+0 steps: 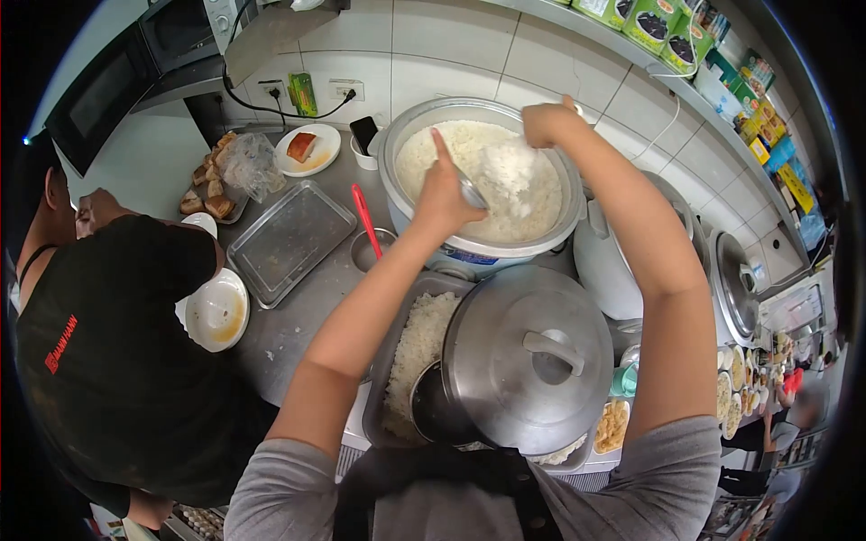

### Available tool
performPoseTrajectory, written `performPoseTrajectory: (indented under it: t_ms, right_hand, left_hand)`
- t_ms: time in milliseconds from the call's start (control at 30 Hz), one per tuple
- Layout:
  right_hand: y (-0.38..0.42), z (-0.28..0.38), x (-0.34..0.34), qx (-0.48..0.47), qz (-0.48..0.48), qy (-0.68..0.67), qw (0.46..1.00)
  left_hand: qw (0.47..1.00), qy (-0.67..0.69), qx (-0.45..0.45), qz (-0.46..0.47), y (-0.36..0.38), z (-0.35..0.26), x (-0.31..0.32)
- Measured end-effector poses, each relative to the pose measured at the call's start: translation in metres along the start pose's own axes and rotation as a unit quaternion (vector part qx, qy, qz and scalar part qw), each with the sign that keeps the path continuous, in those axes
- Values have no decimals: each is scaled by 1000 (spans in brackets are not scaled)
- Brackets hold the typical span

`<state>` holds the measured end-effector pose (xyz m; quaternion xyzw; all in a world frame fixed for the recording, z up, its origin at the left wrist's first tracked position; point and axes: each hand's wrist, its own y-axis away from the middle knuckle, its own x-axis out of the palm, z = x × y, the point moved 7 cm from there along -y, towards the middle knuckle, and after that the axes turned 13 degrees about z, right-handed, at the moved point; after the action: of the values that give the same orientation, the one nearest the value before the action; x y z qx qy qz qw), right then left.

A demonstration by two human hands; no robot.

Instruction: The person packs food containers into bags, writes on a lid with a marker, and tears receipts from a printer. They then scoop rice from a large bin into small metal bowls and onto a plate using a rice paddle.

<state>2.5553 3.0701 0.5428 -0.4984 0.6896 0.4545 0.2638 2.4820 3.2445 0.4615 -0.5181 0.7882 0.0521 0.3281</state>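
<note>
A large round pot point(390, 171) full of white rice point(433, 149) stands against the tiled wall. Over its near left part, my left hand point(442, 194) is wrapped round a metal utensil point(470, 191), with the index finger stretched out. My right hand point(548, 124) is closed above the pot's right rim; what it holds, if anything, is hidden. A loose white clump of rice point(510, 171) shows between the two hands. Below the pot, a big metal lid point(505, 361) rests over a tray point(377, 397) of rice, beside a dark metal bowl point(433, 401).
A co-worker in black point(126, 334) stands at the left near a white bowl point(216, 311). A clear-lidded tray point(293, 239), a red-handled utensil point(365, 216) and a plate with meat point(308, 151) lie left of the pot. Another pot point(613, 266) stands at its right.
</note>
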Motion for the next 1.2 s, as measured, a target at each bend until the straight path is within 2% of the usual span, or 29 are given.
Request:
performPoseTrajectory:
  t_ms: [33,67,100,133,200,233,267,333,433,500,533,600,633,700,800,933,1000,1133,1200]
  right_hand:
    - [20,16,-15,28,-66,26,997]
    - [24,36,-19,48,-65,81,993]
    - [26,50,-23,68,-64,135,986]
    - [28,53,-30,73,-64,132,986]
    - [40,46,-46,130,-75,157,976]
    - [48,32,-51,140,-118,127,975]
    - [43,19,-40,140,-116,123,976]
    - [28,8,-11,97,-190,116,970]
    - [-11,30,85,-4,-189,163,968]
    - [1,53,116,-99,-193,102,971]
    - [10,57,119,-102,-191,103,971]
    - [25,57,123,-170,-114,-61,977]
    - [27,56,124,-169,-112,-62,977]
    - [28,54,127,-203,-61,-147,966]
    - [15,52,134,-241,-44,-201,948]
    - [2,40,150,-240,13,-256,936]
    - [-2,32,161,-239,60,-331,911]
    - [-7,9,162,-200,105,-339,913]
    - [-25,-15,162,-197,116,-443,867]
  left_hand:
    - [997,36,-41,61,-11,4,22]
    - [997,35,-37,62,-17,2,36]
    - [999,26,4,-18,-21,-4,39]
    - [994,17,47,-96,-20,-10,37]
    - [992,30,50,-111,-18,-8,37]
    - [990,46,47,-128,-14,-3,30]
    - [987,62,44,-144,-10,1,19]
    - [988,86,17,-127,-5,8,3]
    - [973,133,100,-162,-1,21,-22]
    - [973,129,105,-161,7,29,-35]
    - [972,127,112,-162,13,30,-41]
    - [971,139,116,-158,29,29,-48]
    - [967,169,114,-152,35,31,-49]
    - [954,236,119,-144,44,29,-48]
    - [960,192,131,-159,50,22,-47]
    - [960,205,124,-145,55,20,-46]
    - [966,181,117,-142,56,22,-48]
    - [974,139,102,-144,53,33,-48]
    - [986,82,82,-122,55,23,-46]
